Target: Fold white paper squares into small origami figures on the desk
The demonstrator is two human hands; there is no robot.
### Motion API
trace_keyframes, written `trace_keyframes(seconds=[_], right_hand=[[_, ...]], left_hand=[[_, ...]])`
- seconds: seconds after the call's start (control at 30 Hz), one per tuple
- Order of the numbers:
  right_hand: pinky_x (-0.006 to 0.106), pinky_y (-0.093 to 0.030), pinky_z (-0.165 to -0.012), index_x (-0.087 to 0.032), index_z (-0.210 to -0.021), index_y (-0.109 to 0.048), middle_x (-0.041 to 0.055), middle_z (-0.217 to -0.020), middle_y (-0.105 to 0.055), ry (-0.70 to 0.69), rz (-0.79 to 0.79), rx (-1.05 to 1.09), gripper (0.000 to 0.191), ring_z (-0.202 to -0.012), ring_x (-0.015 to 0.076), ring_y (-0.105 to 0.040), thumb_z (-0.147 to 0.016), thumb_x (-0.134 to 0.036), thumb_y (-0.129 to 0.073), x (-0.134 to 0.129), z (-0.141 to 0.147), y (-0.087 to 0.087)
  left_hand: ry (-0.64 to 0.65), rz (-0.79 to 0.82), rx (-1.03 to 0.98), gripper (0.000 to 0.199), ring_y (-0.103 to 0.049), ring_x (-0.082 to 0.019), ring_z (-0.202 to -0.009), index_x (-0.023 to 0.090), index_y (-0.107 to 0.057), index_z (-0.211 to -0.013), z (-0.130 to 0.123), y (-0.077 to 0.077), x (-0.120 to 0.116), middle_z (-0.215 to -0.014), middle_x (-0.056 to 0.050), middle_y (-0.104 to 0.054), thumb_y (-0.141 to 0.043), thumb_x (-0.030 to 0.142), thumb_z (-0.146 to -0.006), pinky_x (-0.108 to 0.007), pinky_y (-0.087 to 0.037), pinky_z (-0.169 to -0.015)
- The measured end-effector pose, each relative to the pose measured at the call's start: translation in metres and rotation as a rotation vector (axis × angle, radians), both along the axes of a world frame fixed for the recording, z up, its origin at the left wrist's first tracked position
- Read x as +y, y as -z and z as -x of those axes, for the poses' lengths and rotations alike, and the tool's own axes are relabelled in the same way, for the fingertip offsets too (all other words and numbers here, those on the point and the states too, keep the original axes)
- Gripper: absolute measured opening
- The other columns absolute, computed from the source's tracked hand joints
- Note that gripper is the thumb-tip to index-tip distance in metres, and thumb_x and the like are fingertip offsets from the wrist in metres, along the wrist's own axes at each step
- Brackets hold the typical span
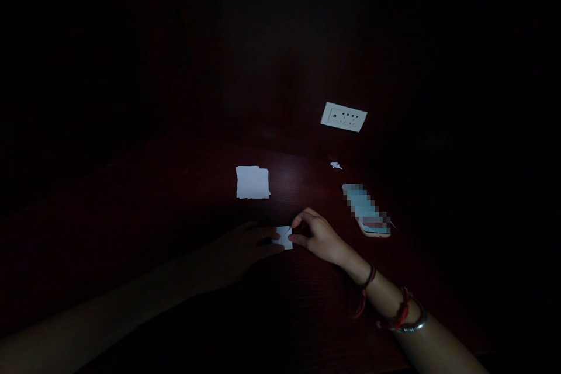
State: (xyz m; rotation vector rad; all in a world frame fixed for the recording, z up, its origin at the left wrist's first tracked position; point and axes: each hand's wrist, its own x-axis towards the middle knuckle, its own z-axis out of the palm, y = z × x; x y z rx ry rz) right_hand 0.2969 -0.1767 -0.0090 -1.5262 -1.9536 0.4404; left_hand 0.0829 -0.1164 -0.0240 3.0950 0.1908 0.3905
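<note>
A small folded piece of white paper (pixel 287 241) lies on the dark red table (pixel 307 315), with a diagonal fold line across it. My left hand (pixel 252 245), in shadow, holds it from the left, with fingertips on its top and the thumb along the near edge. From the right, my right hand (pixel 318 236) grips the paper's right edge between curled thumb and forefinger. Just beyond my hands sits a stack of white paper sheets (pixel 253 182), its edges uneven.
A smartphone (pixel 368 210) with a lit, blurred screen lies right of my right hand, a thin cable beside it. Farther back is a small crumpled white scrap (pixel 336 166). A white socket plate (pixel 344 117) is on the back panel. The surroundings are very dark.
</note>
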Motion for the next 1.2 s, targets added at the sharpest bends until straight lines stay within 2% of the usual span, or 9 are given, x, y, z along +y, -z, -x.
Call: trace_keyframes(seconds=[0.23, 0.47, 0.67, 0.93, 1.2], right_hand=[[0.02, -0.039, -0.064, -0.015, -0.073, -0.054, 0.0005, -0.077, -0.05, -0.057, -0.068, 0.006, 0.002, -0.071, 0.0099, -0.049, -0.073, -0.014, -0.056, 0.0, 0.0044, -0.0002], [0.022, -0.04, -0.065, -0.016, -0.076, -0.057, 0.0017, -0.077, -0.053, 0.024, -0.072, -0.02, 0.006, -0.072, 0.0113, -0.051, -0.07, -0.016, -0.06, 0.0012, 0.0028, 0.0021], [0.022, -0.04, -0.065, -0.015, -0.075, -0.057, 0.0017, -0.077, -0.053, 0.053, -0.062, -0.029, 0.007, -0.071, 0.0112, -0.051, -0.069, -0.016, -0.061, 0.0016, 0.0019, 0.0023], [0.023, -0.039, -0.066, -0.015, -0.076, -0.056, 0.0016, -0.078, -0.051, 0.037, -0.041, -0.037, 0.007, -0.073, 0.0112, -0.049, -0.07, -0.015, -0.06, 0.0023, 0.0007, 0.0032], [0.023, -0.039, -0.066, -0.015, -0.076, -0.054, 0.0016, -0.078, -0.049, 0.009, -0.035, -0.057, 0.007, -0.072, 0.0112, -0.048, -0.071, -0.014, -0.058, 0.0025, 0.0006, 0.0036]], left_hand=[[-0.009, 0.012, 0.063, 0.062, -0.03, -0.02, -0.119, 0.028, -0.029, -0.127, 0.0, 0.0013, 0.0014, -0.132, -0.002, -0.032, -0.043, 0.001, -0.073, -0.039, -0.016, -0.099], [-0.019, 0.041, 0.031, 0.06, -0.034, -0.021, -0.116, 0.03, -0.03, -0.126, -0.0001, 0.001, 0.0018, -0.131, 0.0, -0.034, -0.044, 0.003, -0.074, -0.039, -0.019, -0.098], [-0.02, 0.033, 0.044, 0.061, -0.033, -0.02, -0.118, 0.028, -0.031, -0.126, -0.0005, 0.0007, 0.0007, -0.132, -0.001, -0.033, -0.043, 0.0, -0.073, -0.039, -0.017, -0.099], [0.006, 0.017, 0.0, 0.058, -0.032, -0.021, -0.118, 0.028, -0.033, -0.125, -0.0001, 0.0028, 0.002, -0.132, -0.001, -0.033, -0.042, 0.0, -0.075, -0.039, -0.022, -0.097], [0.009, 0.035, 0.027, 0.059, -0.031, -0.021, -0.118, 0.028, -0.031, -0.126, 0.0002, 0.0039, 0.003, -0.134, -0.001, -0.03, -0.044, 0.002, -0.074, -0.038, -0.02, -0.098]])
